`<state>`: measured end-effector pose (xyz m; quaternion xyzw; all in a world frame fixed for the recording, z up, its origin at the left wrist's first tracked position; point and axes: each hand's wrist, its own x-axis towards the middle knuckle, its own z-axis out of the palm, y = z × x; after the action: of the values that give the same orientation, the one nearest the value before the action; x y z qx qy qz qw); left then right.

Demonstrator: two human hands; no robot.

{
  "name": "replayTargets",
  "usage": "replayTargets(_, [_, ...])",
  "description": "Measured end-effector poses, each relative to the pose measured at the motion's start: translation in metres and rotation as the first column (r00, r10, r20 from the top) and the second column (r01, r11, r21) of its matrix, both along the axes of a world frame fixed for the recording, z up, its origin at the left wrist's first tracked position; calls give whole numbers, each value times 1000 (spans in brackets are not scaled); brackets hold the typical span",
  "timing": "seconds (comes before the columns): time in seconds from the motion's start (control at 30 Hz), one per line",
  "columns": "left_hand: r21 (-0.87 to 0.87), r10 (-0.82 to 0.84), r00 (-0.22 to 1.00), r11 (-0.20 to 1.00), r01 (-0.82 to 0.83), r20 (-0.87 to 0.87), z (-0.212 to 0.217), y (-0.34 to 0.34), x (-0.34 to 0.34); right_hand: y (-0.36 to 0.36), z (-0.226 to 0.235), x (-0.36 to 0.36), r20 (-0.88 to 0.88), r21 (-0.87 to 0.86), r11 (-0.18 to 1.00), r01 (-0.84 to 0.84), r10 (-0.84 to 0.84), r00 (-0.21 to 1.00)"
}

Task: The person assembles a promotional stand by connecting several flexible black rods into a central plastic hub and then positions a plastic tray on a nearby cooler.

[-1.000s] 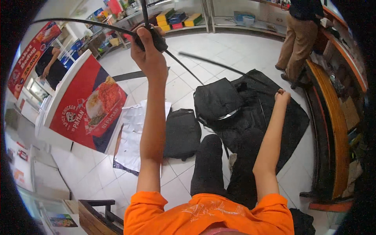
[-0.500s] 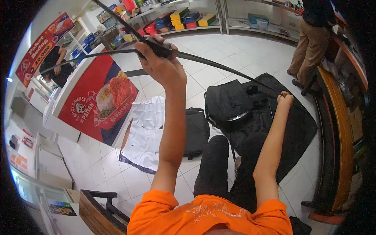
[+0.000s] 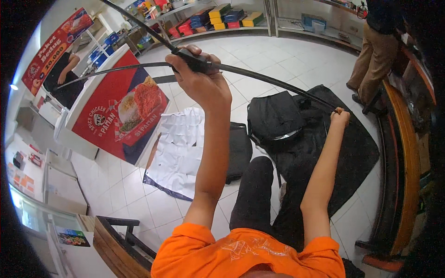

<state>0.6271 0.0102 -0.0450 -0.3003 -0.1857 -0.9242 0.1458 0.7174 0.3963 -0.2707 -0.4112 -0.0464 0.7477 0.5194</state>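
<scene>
Around you: a white tiled floor (image 3: pixel 287 60). A red food poster board (image 3: pixel 118 109) leans at your left, with a red banner (image 3: pixel 53 44) on the wall above it. A white sheet (image 3: pixel 178 150) lies flat on the floor, touching a flat black bag (image 3: pixel 240 150). Far shelves (image 3: pixel 218 21) carry coloured boxes (image 3: pixel 232 14). A person in tan trousers (image 3: pixel 375 58) stands at upper right, beside a curved wooden counter (image 3: pixel 408 153).
</scene>
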Motion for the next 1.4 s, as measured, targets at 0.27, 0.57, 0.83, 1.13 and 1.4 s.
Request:
replayTargets(0.27, [34,12,998,999,-14,63,-3,2,0,46,-29,9,-130,118,987,110,-94,987])
replayTargets(0.57, [14,116,993,993,-116,20,-14,-11,-9,-41,41,25,-167,121,963,240,-218,962])
replayTargets(0.83, [-143,341,940,931,-336,15,-12,-9,-15,11,-11,44,557,513,849,-125,-218,802])
replayTargets(1.13, [-81,437,898,894,-440,-55,19,-74,-49,-109,8,97,781,380,-55,-923,-515,352])
replayTargets(1.4, [-135,378,904,903,-407,-199,29,-88,-60,-118,43,149,228,79,-351,-933,-905,359])
